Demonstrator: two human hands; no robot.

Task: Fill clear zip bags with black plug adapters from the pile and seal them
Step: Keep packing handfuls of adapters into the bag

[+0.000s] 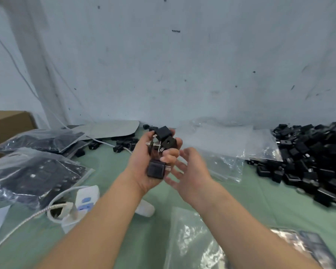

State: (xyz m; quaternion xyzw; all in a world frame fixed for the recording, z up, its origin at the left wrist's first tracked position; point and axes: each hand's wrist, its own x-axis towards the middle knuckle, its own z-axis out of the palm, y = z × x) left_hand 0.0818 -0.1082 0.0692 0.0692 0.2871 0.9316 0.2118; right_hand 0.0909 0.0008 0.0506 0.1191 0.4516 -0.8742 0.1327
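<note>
Black plug adapters heaped on green tablecloth; clear zip bags; white-and-blue power strip; brown carton.

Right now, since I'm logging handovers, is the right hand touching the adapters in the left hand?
Cannot tell. Head view: the right hand, open, sits beside the lowest adapter in the left hand, but blur hides any gap.

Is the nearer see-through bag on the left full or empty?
Full. Black adapters show through the plastic across most of the nearer left bag. Sealed or not: cannot tell.
</note>
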